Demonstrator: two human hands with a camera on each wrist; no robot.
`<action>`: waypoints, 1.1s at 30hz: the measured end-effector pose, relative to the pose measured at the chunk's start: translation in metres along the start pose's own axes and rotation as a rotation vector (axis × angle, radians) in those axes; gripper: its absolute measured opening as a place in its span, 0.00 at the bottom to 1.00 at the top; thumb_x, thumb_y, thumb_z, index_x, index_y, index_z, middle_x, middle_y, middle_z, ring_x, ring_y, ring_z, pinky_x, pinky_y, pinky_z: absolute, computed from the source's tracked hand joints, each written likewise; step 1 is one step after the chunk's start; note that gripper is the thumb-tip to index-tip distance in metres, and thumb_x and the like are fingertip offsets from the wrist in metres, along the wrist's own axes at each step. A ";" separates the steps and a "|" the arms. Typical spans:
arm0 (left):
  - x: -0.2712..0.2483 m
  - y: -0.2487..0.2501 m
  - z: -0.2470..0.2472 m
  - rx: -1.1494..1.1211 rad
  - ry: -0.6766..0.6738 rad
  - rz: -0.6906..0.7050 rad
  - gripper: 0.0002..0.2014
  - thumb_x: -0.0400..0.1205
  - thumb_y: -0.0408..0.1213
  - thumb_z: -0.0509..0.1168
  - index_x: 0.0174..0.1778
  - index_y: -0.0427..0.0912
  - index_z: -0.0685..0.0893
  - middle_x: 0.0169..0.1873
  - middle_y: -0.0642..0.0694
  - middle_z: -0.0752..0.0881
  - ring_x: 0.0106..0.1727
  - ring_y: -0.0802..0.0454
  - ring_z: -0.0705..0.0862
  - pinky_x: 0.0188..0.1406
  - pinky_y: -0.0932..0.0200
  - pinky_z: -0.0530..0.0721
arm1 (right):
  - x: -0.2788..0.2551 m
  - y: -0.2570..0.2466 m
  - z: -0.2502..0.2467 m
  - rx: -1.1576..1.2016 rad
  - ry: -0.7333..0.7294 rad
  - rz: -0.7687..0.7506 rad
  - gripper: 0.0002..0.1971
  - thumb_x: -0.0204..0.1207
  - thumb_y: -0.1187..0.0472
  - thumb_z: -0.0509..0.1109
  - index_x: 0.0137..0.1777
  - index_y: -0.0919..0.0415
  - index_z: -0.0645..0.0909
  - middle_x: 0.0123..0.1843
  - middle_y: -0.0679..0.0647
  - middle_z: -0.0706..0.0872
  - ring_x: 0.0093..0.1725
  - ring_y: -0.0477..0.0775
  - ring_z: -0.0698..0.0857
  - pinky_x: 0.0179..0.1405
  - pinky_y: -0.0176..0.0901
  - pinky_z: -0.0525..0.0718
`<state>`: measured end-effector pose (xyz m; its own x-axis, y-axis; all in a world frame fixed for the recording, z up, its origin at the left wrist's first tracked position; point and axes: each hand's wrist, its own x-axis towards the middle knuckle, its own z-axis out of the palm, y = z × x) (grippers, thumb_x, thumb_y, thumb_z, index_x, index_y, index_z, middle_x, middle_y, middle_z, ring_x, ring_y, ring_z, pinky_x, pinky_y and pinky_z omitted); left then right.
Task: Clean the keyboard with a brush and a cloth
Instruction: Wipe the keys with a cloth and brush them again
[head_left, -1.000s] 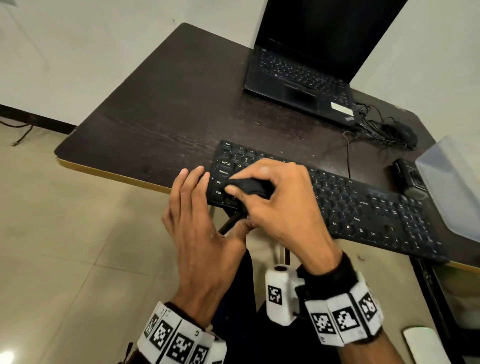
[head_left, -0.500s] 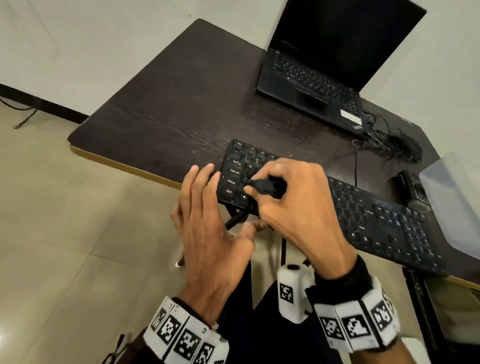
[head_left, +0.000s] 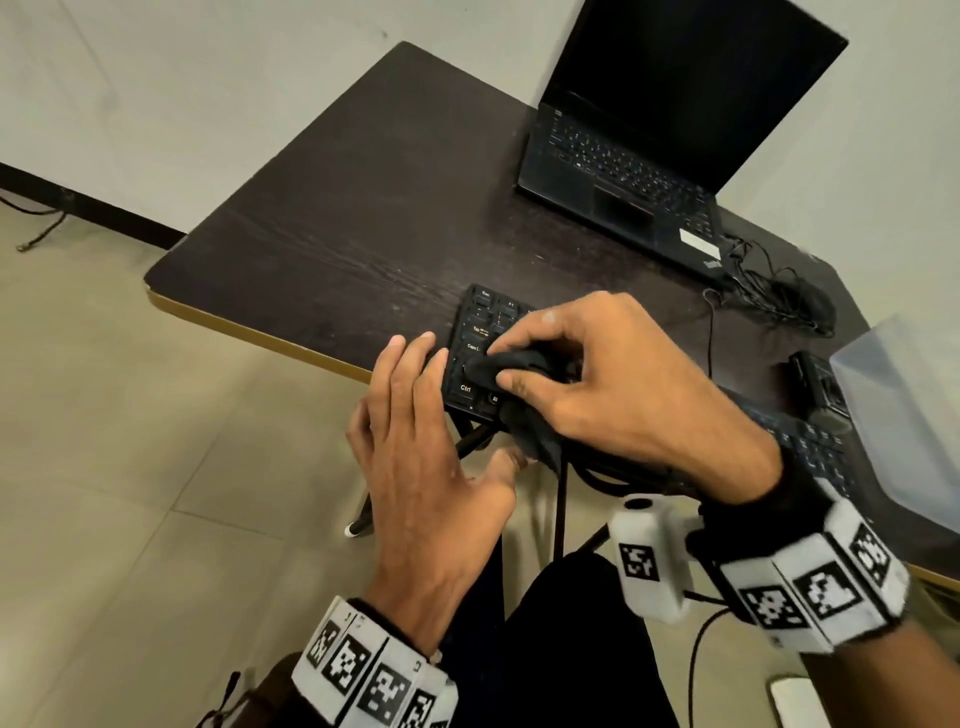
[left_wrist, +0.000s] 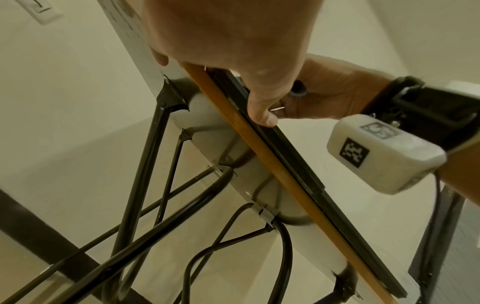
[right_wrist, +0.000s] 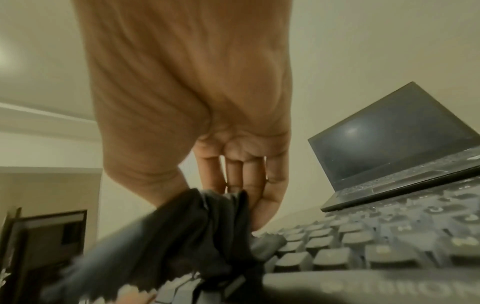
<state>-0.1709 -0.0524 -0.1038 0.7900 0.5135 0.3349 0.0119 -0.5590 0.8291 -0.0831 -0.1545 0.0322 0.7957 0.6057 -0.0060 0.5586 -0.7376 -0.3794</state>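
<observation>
Right hand (head_left: 613, 384) grips cloth (head_left: 514, 371) | left hand (head_left: 415, 431) flat, steadying keyboard (head_left: 475, 332) | risk: keyboard overhangs tabletop (head_left: 363, 208), hard wiping may tip it.

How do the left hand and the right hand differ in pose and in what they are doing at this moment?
The right hand has its fingers curled round a dark cloth, pressing it onto the keys; the left hand holds nothing, fingers straight. The right hand sits over the keyboard; the left hand lies at the keyboard's left end, thumb against its front edge, apparently steadying it. Both wear marker-tagged wristbands.
</observation>
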 end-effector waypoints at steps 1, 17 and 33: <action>0.000 0.000 0.000 0.007 -0.003 -0.003 0.48 0.66 0.55 0.76 0.83 0.41 0.73 0.87 0.50 0.70 0.92 0.53 0.57 0.87 0.45 0.59 | 0.003 0.001 -0.001 0.012 0.012 -0.005 0.05 0.77 0.56 0.81 0.50 0.46 0.96 0.42 0.41 0.96 0.46 0.42 0.93 0.52 0.49 0.92; 0.000 0.000 -0.002 0.087 -0.030 -0.011 0.51 0.65 0.51 0.87 0.83 0.38 0.73 0.86 0.48 0.71 0.92 0.51 0.58 0.86 0.39 0.60 | 0.033 -0.011 -0.012 -0.271 -0.223 -0.142 0.03 0.69 0.61 0.80 0.38 0.52 0.92 0.30 0.44 0.88 0.33 0.47 0.88 0.37 0.34 0.81; 0.000 0.000 -0.001 0.020 -0.052 -0.012 0.54 0.66 0.68 0.75 0.84 0.38 0.71 0.88 0.49 0.68 0.93 0.50 0.56 0.86 0.35 0.60 | 0.028 0.010 -0.002 -0.070 -0.026 -0.049 0.04 0.73 0.56 0.87 0.40 0.51 0.95 0.35 0.43 0.94 0.37 0.44 0.92 0.45 0.48 0.89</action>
<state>-0.1716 -0.0515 -0.1036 0.8205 0.4861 0.3009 0.0335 -0.5662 0.8236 -0.0550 -0.1457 0.0301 0.7611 0.6485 -0.0135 0.6125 -0.7254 -0.3141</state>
